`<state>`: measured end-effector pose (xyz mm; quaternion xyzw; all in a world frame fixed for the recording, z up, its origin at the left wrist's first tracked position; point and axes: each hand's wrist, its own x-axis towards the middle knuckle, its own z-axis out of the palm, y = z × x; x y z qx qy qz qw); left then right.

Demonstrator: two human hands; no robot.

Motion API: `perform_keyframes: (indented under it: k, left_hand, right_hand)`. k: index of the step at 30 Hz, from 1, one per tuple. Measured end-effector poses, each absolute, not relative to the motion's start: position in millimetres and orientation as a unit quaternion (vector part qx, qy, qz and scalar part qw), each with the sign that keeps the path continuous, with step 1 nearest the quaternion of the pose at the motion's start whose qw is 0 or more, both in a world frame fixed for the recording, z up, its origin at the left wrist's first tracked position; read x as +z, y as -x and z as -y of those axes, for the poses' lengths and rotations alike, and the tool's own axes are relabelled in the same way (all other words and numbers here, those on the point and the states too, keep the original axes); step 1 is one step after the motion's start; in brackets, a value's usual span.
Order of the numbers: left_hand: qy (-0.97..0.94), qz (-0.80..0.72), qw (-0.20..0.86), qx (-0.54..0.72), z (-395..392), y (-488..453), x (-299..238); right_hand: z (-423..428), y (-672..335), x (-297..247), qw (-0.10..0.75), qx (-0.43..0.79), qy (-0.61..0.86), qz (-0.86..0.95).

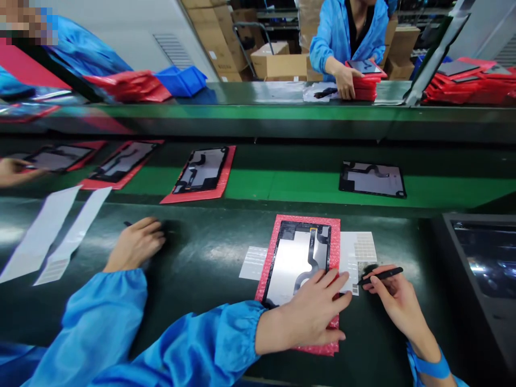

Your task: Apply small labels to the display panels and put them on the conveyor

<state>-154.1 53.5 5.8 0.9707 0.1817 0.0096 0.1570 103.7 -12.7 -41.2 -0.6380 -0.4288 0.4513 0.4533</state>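
Observation:
My left hand lies with spread fingers over the lower part of a tablet screen panel, which has its silver back and a dark flex cable facing up. Beneath the panel is a red bubble-wrap bag. To the right, my right hand is closed on slim black tweezers. Their tip is at the lower edge of a white sticker sheet, beside the bag; whether they grip a sticker is too small to tell. Another white sticker sheet sticks out on the bag's left.
A co-worker's hand holds a dark tool on my left, near long white strips. Several panels lie along the green belt, one of them a bare panel. A black-framed box stands right. Opposite, a person handles red bags.

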Motion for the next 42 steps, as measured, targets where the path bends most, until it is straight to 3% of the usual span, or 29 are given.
perform_keyframes:
  k: [12, 15, 19, 23, 27, 42]
  left_hand:
    - [-0.973, -0.168, 0.156, -0.017, -54.5, 151.3, 10.3]
    - [-0.968, -0.155, 0.196, 0.005, -65.4, 149.8, 14.3]
    - [-0.924, -0.205, 0.315, 0.07, -130.9, 156.1, 19.9]
    - [-0.895, -0.361, 0.252, 0.066, -223.8, 175.9, 23.0]
    - [-0.898, -0.373, 0.231, -0.023, -267.6, 186.0, 24.3]
    - [-0.899, -0.346, 0.242, -0.115, -244.0, 158.9, 28.8]
  right_hand:
    - [10.2, -101.1, -39.9, 0.462, 0.467, 0.626, 0.421]
    - [8.7, -102.1, -40.3, 0.472, 0.477, 0.62, 0.406]
    - [6.3, -102.3, -38.6, 0.494, 0.496, 0.603, 0.383]
    - [4.5, -101.1, -38.2, 0.522, 0.519, 0.566, 0.371]
    - [4.7, -99.1, -39.0, 0.534, 0.529, 0.546, 0.37]
    - [4.7, -96.7, -45.4, 0.551, 0.562, 0.506, 0.355]
